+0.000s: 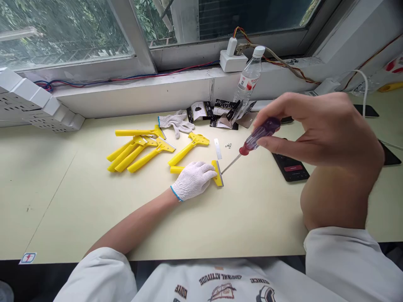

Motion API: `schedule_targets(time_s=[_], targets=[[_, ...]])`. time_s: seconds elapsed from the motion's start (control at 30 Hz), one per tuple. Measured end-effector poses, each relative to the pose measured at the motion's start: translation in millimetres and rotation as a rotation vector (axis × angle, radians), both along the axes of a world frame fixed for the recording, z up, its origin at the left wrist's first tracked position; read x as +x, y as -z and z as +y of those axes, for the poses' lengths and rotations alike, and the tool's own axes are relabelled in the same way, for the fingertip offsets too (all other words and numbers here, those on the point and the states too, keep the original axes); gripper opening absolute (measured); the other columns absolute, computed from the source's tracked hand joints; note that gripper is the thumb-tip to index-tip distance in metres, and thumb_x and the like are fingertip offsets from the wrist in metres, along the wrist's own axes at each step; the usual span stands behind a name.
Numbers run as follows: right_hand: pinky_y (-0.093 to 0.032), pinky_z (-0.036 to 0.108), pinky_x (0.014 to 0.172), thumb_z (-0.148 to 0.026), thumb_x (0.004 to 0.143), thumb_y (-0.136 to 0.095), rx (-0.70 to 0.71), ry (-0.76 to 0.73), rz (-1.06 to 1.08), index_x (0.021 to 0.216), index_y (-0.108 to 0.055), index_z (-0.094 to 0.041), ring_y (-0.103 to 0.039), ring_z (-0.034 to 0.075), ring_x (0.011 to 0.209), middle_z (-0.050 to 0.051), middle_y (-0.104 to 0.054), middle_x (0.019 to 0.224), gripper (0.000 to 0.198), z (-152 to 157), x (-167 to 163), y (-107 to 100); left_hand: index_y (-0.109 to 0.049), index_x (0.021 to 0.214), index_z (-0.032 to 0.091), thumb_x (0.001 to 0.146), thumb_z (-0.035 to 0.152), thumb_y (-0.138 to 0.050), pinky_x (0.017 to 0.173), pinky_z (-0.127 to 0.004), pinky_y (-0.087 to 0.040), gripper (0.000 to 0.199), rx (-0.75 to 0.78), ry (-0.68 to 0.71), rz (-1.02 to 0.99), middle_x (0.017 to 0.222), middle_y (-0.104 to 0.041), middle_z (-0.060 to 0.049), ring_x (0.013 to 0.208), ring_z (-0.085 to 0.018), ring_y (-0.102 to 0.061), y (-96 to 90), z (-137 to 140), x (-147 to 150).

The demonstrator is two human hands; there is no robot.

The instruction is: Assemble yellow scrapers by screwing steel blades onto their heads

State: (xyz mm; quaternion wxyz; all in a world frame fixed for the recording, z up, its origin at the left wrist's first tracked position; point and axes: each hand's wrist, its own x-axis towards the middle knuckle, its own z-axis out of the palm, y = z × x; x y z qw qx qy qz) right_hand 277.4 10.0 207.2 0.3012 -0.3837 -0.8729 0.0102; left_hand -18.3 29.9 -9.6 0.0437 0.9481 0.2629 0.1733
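My left hand (194,180), in a white knit glove with a blue cuff, holds a yellow scraper (218,174) down on the table, its metal blade edge facing right. My bare right hand (317,126) grips a screwdriver (260,133) with a purple and red handle. The screwdriver's tip meets the scraper's head near the blade. Just beyond lie a loose flat blade (217,148) and several small screws (228,145). Another yellow scraper (189,147) rests behind my left hand. Further left, several more yellow scrapers (138,153) lie in a loose pile.
A spare white glove (176,122) and black packaging cards (225,112) sit at the back near a plastic bottle (248,79). On the right is a phone (291,165). White boxes (34,102) stand far left. A power adapter (233,61) rests on the window ledge.
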Motion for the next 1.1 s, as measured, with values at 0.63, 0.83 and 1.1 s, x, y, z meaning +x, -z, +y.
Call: schedule_targets(time_s=[0.63,0.83,1.1], targets=[[-0.057,0.043,0.078,-0.014,0.076,-0.087,-0.054,0.025,0.479,0.102,-0.082,-0.025,-0.073,0.023,0.085,0.004,-0.078,0.096,0.029,23,21,12,-0.074,0.114,0.024,0.096,0.024,-0.066,0.100,-0.048,-0.051,0.020,-0.031,-0.254,-0.254,0.106,-0.080,-0.006,0.113,-0.030,-0.072,-5.7,4,4],[-0.055,0.037,0.067,-0.013,0.073,-0.087,0.007,0.057,0.576,0.100,-0.084,-0.022,-0.071,0.020,0.077,0.006,-0.080,0.094,0.028,30,14,14,-0.075,0.114,0.025,0.100,0.036,-0.071,0.103,-0.046,-0.052,0.019,-0.117,-0.162,-0.326,0.110,-0.081,-0.005,0.112,-0.026,-0.073,-21.4,-1,13],[-0.054,0.044,0.071,-0.044,0.087,-0.082,-0.024,0.194,0.464,0.107,-0.082,-0.028,-0.074,0.028,0.089,0.010,-0.080,0.090,0.025,44,28,24,-0.079,0.100,0.024,0.109,0.038,-0.065,0.091,-0.041,-0.051,0.022,-0.180,-0.272,-0.314,0.091,-0.078,-0.003,0.092,-0.023,-0.071,-15.0,3,30]])
